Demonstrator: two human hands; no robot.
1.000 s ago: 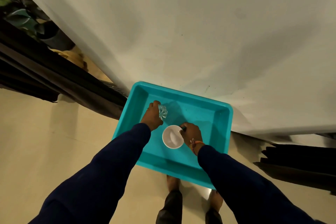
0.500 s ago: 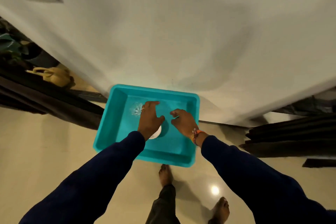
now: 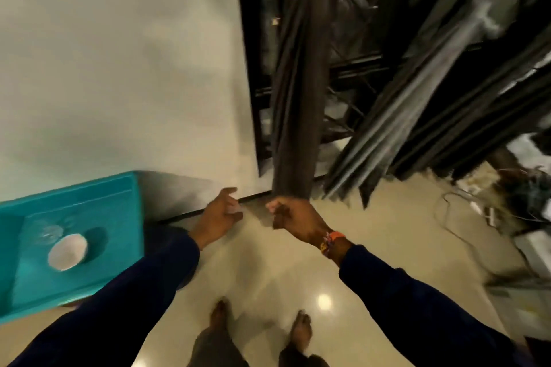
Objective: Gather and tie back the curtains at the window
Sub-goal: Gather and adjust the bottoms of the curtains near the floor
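A dark brown curtain (image 3: pixel 295 98) hangs gathered in folds beside the white wall, in front of a dark window. A second, greyer curtain (image 3: pixel 417 92) hangs slanted to the right of it. My right hand (image 3: pixel 293 216) is just below the brown curtain's lower end, its fingers curled with nothing visible in them; whether it touches the cloth is unclear through the blur. My left hand (image 3: pixel 219 216) is to the left of it, with its fingers loosely spread and holding nothing.
A turquoise tray (image 3: pixel 125 188) sits at the left with a white bowl (image 3: pixel 68 251) and a clear crumpled thing (image 3: pixel 49 231) in it. Cables and clutter (image 3: pixel 489 211) lie on the floor at the right. My bare feet stand on glossy tile below.
Both hands have left the tray and swung right to the brown curtain. The view has turned right, so the tray now sits at the left edge.
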